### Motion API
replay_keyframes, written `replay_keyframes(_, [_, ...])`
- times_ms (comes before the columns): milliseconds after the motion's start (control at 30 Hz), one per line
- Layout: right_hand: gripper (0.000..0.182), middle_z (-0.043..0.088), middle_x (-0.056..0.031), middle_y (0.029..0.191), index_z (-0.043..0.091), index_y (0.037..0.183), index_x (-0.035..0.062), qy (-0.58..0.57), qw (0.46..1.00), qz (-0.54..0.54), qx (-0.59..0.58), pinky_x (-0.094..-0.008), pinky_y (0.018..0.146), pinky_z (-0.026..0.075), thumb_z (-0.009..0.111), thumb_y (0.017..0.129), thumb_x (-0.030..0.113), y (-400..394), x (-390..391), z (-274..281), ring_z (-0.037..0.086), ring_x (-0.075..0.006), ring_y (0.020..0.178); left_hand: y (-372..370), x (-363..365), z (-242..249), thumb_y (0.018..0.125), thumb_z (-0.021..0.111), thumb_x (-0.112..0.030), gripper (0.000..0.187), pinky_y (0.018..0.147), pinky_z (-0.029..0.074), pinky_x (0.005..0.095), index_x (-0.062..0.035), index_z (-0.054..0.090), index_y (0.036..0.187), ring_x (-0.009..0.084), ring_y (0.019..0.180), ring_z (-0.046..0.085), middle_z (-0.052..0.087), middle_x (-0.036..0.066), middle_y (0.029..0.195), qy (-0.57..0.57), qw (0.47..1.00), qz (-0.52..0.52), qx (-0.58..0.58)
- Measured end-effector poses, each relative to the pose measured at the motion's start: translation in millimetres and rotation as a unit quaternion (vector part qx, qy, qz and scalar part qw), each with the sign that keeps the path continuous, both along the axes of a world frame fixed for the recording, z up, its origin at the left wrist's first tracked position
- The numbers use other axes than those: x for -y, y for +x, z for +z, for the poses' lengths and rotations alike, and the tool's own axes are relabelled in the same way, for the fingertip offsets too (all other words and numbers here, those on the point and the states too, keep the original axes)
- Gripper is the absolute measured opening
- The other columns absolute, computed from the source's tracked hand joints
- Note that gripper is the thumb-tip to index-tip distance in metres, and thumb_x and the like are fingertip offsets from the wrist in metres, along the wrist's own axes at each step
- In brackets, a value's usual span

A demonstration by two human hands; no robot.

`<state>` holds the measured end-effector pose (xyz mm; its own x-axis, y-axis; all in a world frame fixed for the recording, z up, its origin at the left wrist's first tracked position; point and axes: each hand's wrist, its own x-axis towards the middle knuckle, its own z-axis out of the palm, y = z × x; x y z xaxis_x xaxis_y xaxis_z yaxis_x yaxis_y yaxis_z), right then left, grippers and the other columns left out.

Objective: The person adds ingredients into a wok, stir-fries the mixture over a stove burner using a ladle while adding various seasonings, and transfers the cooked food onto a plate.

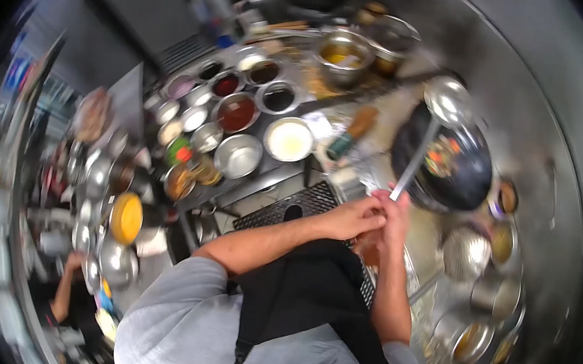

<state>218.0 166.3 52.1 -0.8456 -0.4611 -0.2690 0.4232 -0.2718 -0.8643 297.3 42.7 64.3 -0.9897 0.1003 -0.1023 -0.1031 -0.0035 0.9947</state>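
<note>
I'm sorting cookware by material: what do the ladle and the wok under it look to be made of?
The ladle looks like polished stainless steel: bright silver bowl and handle with sharp reflections. The wok looks like dark seasoned steel or iron, black and mostly dull; which of the two cannot be told. Both hands, left hand and right hand, meet at the ladle's handle end.

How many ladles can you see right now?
1. One ladle: both hands, left hand and right hand, grip its handle, bowl raised over the black wok. Others may hide among the pots.
</note>
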Motion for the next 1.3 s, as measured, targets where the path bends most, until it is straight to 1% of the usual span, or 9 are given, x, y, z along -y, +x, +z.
replay_keyframes(100, [0.046, 0.064, -0.014, 0.094, 0.039, 0.132, 0.0036, 0.049, 0.999, 0.007, -0.004, -0.0282, 0.051, 0.05, 0.056, 0.088, 0.005, 9.9, -3.8, 14.6, 0.06, -0.0169, 0.062, 34.8, 62.4, 20.0, 0.097, 0.059, -0.017, 0.019, 0.06, 0.053, 0.0294, -0.0028, 0.066, 0.106, 0.0132, 0.065, 0.064, 0.067, 0.008, 0.079, -0.232, 0.958, 0.068, -0.154])
replay_keyframes(200, [0.048, 0.061, -0.0117, 0.085, 0.039, 0.133, 0.0053, 0.016, 0.994, 0.106, 0.008, -0.0265, 0.042, 0.044, 0.057, 0.089, 0.006, 18.9, -18.2, 21.4, 0.051, -0.0139, 0.048, 85.5, 132.3, 48.9, 0.097, 0.059, -0.017, 0.018, 0.057, 0.052, 0.0272, -0.0025, 0.068, 0.103, 0.0083, 0.065, 0.061, 0.065, 0.002, 0.074, -0.076, 0.949, 0.303, -0.038])
replay_keyframes(367, [0.047, 0.051, -0.0056, 0.066, 0.04, 0.134, 0.0066, -0.003, 0.977, 0.195, 0.085, -0.0259, 0.037, 0.04, 0.058, 0.09, 0.01, 47.2, 11.6, 36.6, 0.042, -0.0107, 0.041, 208.0, 303.2, 5.3, 0.097, 0.056, -0.015, 0.018, 0.055, 0.049, 0.0247, -0.0021, 0.067, 0.104, 0.0079, 0.062, 0.057, 0.067, 0.003, 0.081, -0.114, 0.753, 0.647, -0.049])
replay_keyframes(433, [0.046, 0.048, -0.004, 0.062, 0.042, 0.135, 0.0062, 0.012, 0.974, 0.206, 0.093, -0.0255, 0.036, 0.039, 0.058, 0.091, 0.011, 58.4, 38.0, 39.6, 0.04, -0.0106, 0.04, 262.4, 369.5, -45.9, 0.092, 0.061, -0.019, 0.017, 0.063, 0.053, 0.0342, -0.0065, 0.068, 0.101, 0.0235, 0.07, 0.067, 0.07, 0.012, 0.086, -0.386, 0.609, 0.69, 0.064])
replay_keyframes(500, [0.047, 0.047, -0.0037, 0.062, 0.044, 0.136, 0.0065, 0.014, 0.96, 0.244, 0.132, -0.0259, 0.036, 0.038, 0.059, 0.092, 0.012, 66.8, 67.8, 43.3, 0.04, -0.0107, 0.039, 299.6, 423.5, -101.6, 0.085, 0.065, -0.024, 0.025, 0.078, 0.053, 0.0441, -0.0101, 0.067, 0.106, 0.0358, 0.091, 0.067, 0.069, 0.016, 0.097, -0.436, 0.573, 0.666, 0.195])
replay_keyframes(600, [0.049, 0.049, -0.0021, 0.062, 0.042, 0.139, 0.0051, 0.027, 0.949, 0.279, 0.145, -0.0249, 0.036, 0.038, 0.06, 0.094, 0.017, 81.0, 118.3, 48.7, 0.04, -0.0089, 0.039, 310.3, 460.6, -130.2, 0.081, 0.067, -0.028, 0.045, 0.089, 0.051, 0.0471, -0.0102, 0.06, 0.122, 0.037, 0.109, 0.061, 0.062, 0.018, 0.119, -0.467, 0.594, 0.583, 0.298])
replay_keyframes(767, [0.047, 0.049, -0.0026, 0.062, 0.045, 0.137, 0.004, 0.064, 0.936, 0.299, 0.171, -0.0251, 0.036, 0.038, 0.06, 0.093, 0.014, 102.3, 191.4, 62.8, 0.042, -0.0095, 0.04, 295.1, 501.6, -159.4, 0.084, 0.064, -0.024, 0.038, 0.087, 0.051, 0.0478, -0.0102, 0.06, 0.12, 0.0352, 0.1, 0.065, 0.067, 0.017, 0.11, -0.49, 0.633, 0.485, 0.352])
replay_keyframes(933, [0.049, 0.049, -0.0029, 0.062, 0.045, 0.136, 0.0035, 0.097, 0.93, 0.318, 0.158, -0.0254, 0.036, 0.038, 0.062, 0.092, 0.015, 114.5, 231.6, 67.6, 0.042, -0.0101, 0.04, 283.1, 533.8, -182.9, 0.089, 0.063, -0.017, 0.017, 0.077, 0.05, 0.0453, -0.0089, 0.069, 0.102, 0.0324, 0.09, 0.066, 0.069, 0.013, 0.098, -0.32, 0.649, 0.685, 0.084])
replay_keyframes(1300, [0.049, 0.049, -0.0048, 0.061, 0.044, 0.138, 0.0015, 0.147, 0.923, 0.331, 0.131, -0.0256, 0.037, 0.038, 0.059, 0.094, 0.017, 117.6, 275.4, 74.7, 0.043, -0.0124, 0.04, 284.3, 579.3, -131.9, 0.092, 0.062, -0.018, 0.016, 0.073, 0.051, 0.0423, -0.0063, 0.07, 0.097, 0.0349, 0.081, 0.066, 0.069, 0.014, 0.087, -0.404, 0.54, 0.738, -0.002])
